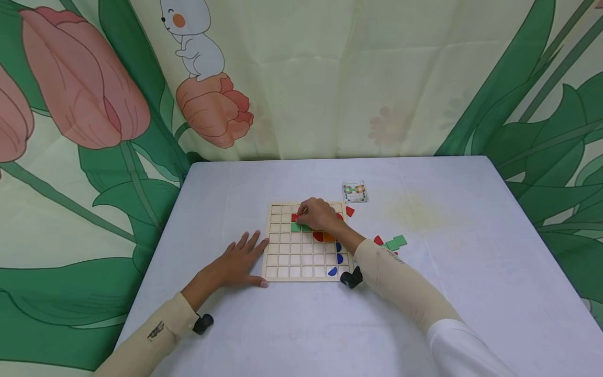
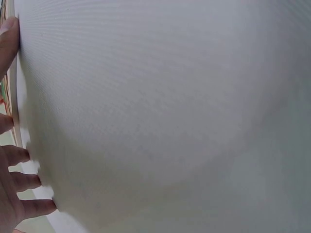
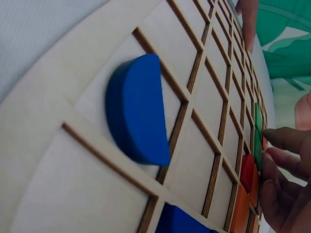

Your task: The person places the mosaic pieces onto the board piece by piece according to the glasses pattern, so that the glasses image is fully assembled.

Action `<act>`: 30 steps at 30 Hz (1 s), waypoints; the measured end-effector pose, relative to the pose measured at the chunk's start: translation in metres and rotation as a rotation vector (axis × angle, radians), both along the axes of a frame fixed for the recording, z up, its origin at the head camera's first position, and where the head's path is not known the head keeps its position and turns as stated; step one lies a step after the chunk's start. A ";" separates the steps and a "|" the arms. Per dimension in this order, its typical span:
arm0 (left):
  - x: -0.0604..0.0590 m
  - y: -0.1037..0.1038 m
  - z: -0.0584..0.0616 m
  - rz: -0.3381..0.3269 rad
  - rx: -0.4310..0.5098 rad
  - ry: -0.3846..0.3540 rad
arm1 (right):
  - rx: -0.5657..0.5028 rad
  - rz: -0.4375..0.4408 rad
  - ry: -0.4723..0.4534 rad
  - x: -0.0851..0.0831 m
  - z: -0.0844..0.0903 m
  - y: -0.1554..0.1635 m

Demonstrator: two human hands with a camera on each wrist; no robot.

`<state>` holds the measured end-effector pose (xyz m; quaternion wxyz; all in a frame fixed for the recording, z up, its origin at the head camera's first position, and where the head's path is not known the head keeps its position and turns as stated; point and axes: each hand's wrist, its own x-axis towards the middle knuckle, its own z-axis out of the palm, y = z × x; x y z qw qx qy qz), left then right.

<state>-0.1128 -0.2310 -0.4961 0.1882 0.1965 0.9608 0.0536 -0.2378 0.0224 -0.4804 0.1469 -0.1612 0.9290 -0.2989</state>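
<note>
A wooden grid board (image 1: pixel 287 259) lies on the white table. My right hand (image 1: pixel 316 213) reaches over its upper middle, fingers curled with the tips pinching a red piece (image 1: pixel 294 217) just above a green piece (image 1: pixel 299 228). In the right wrist view these fingers (image 3: pixel 284 160) meet the green piece (image 3: pixel 257 141) beside red (image 3: pixel 248 170) and orange (image 3: pixel 240 208) pieces. Blue half-discs (image 1: pixel 338 252) sit in the right column; one blue half-disc (image 3: pixel 136 116) fills the near view. My left hand (image 1: pixel 242 259) lies flat, fingers (image 2: pixel 17 182) spread, touching the board's left edge (image 2: pixel 14 73).
A small pattern card (image 1: pixel 354 192) lies beyond the board's top right corner. Loose pieces rest right of the board: a red piece (image 1: pixel 349 211), another red one (image 1: pixel 378 240) and green squares (image 1: pixel 395 242). A flower-printed curtain (image 1: pixel 301 78) hangs behind the table.
</note>
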 end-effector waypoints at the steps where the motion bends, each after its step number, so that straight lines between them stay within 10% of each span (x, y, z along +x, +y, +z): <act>1: 0.000 0.000 0.000 -0.001 -0.001 0.001 | 0.005 -0.001 -0.001 0.000 0.000 0.000; 15: 0.002 0.004 0.002 0.004 -0.003 0.015 | -0.137 0.111 -0.001 0.001 0.001 0.027; 30: 0.004 0.003 0.008 0.007 0.006 0.024 | -0.132 0.082 -0.063 0.025 0.014 0.145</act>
